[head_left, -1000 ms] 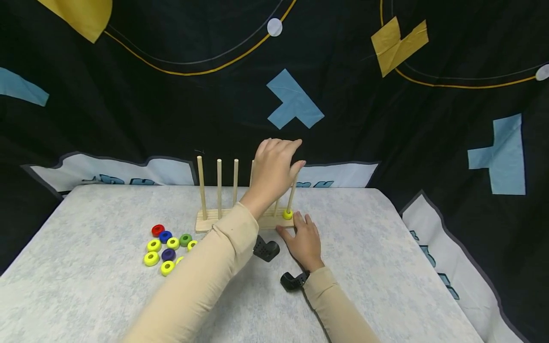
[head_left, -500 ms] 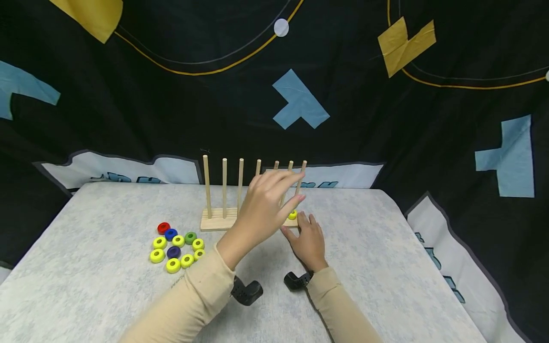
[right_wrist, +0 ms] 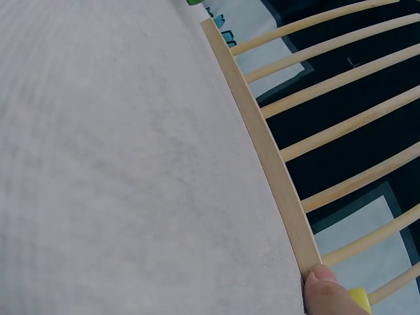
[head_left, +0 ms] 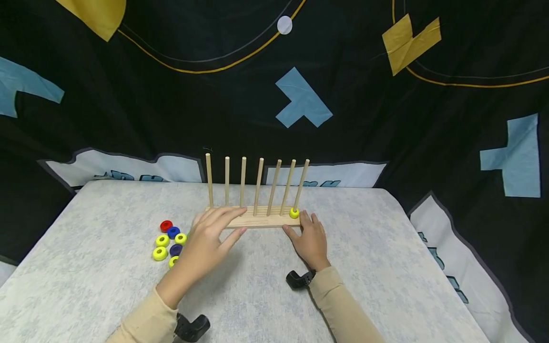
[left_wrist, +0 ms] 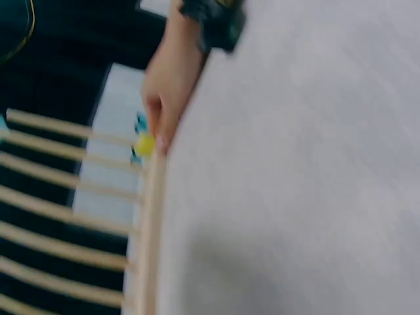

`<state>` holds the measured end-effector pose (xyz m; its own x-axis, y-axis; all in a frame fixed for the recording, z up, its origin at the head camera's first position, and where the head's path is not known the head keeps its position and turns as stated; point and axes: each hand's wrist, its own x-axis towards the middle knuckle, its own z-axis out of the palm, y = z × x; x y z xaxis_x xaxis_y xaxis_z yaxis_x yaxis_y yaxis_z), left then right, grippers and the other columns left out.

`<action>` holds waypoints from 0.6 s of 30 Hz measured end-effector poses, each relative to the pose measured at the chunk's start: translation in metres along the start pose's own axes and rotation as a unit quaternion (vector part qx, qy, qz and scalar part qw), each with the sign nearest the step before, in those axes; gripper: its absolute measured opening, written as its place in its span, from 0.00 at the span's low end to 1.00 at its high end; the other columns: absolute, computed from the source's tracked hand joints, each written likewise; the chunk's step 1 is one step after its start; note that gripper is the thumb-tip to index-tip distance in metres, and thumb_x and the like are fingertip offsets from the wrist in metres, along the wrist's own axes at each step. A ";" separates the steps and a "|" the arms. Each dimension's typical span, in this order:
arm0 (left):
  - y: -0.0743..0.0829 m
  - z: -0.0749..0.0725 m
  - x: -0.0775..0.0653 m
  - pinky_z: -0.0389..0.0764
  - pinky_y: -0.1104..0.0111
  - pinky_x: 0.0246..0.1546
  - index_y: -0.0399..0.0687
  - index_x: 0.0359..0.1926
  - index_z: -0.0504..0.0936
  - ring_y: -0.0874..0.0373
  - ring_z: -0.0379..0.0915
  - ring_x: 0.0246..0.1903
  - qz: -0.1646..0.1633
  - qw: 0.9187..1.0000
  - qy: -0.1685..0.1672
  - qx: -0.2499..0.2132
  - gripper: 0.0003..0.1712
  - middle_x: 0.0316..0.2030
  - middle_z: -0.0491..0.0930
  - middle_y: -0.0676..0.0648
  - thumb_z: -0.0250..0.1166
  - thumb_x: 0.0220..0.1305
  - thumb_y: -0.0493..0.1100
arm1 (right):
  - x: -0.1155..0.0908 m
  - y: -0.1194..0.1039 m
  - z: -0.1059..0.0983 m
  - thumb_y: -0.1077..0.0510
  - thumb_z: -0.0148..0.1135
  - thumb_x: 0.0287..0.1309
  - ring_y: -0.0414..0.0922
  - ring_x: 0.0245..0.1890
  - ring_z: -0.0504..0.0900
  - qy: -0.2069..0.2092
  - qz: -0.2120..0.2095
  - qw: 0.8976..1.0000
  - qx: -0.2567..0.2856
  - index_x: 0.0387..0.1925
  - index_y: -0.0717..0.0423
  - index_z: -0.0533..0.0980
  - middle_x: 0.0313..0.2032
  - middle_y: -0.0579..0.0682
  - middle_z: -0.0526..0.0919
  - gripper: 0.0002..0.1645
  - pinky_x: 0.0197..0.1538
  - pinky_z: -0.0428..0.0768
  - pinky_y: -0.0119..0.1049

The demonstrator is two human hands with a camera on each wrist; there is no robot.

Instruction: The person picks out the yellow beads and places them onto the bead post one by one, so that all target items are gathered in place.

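A wooden peg stand [head_left: 266,220] with several upright dowels stands near the table's far edge. One yellow ring [head_left: 294,214] sits at the foot of its rightmost peg. My right hand [head_left: 311,244] holds the stand's right end, thumb [right_wrist: 321,279] against the front edge. My left hand [head_left: 208,243] hovers in front of the stand's left part, fingers extended and thumb apart, holding nothing. Left of it lie loose rings: a red ring [head_left: 166,226], a blue ring [head_left: 173,232], a purple ring [head_left: 176,250] and several yellow rings [head_left: 160,253]. The left hand hides part of this group.
A pale mottled table [head_left: 377,267] carries everything. Behind it hangs a dark cloth [head_left: 206,109] with blue and yellow shapes. Black wrist cameras are strapped to both arms, the right one [head_left: 300,280] just above the table.
My left hand has come down from above the stand's right pegs and moved left towards the loose rings, uncovering the pegs. The right hand stays on the stand's end.
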<state>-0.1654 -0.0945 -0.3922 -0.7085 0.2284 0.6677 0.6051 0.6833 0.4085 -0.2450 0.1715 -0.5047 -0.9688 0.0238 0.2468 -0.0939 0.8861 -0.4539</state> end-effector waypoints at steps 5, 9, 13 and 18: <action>-0.033 -0.017 -0.027 0.65 0.52 0.51 0.48 0.58 0.81 0.47 0.76 0.52 -0.045 0.998 0.023 0.035 0.26 0.52 0.83 0.45 0.73 0.57 0.38 | -0.001 0.000 -0.001 0.31 0.60 0.61 0.62 0.74 0.60 0.002 -0.002 1.000 0.006 0.72 0.57 0.65 0.71 0.58 0.67 0.48 0.74 0.62 0.62; -0.055 -0.035 -0.047 0.61 0.51 0.50 0.49 0.60 0.79 0.46 0.73 0.52 -0.102 0.993 0.012 0.057 0.26 0.54 0.82 0.43 0.70 0.59 0.36 | -0.001 0.000 -0.002 0.31 0.59 0.62 0.62 0.74 0.59 -0.005 0.001 1.000 0.005 0.72 0.57 0.63 0.72 0.58 0.66 0.49 0.74 0.61 0.61; -0.072 -0.050 -0.067 0.57 0.45 0.50 0.49 0.63 0.77 0.43 0.70 0.52 -0.172 0.982 -0.020 0.078 0.27 0.57 0.78 0.40 0.68 0.62 0.37 | -0.001 -0.001 -0.003 0.31 0.58 0.62 0.62 0.74 0.59 -0.009 0.002 1.000 0.005 0.72 0.57 0.63 0.72 0.58 0.66 0.49 0.74 0.61 0.61; -0.088 -0.060 -0.087 0.56 0.40 0.49 0.46 0.66 0.73 0.37 0.67 0.54 -0.239 0.963 -0.075 0.094 0.30 0.61 0.72 0.35 0.67 0.64 0.41 | 0.000 -0.001 -0.004 0.31 0.58 0.62 0.62 0.74 0.59 -0.012 0.002 1.000 0.005 0.73 0.57 0.63 0.72 0.58 0.66 0.49 0.74 0.61 0.61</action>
<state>-0.1349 -0.2160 -0.4492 -0.9431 -0.0562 0.3276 0.1294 0.8458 0.5175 -0.2436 0.1719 -0.5010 -0.9743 0.0172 0.2248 -0.0914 0.8814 -0.4634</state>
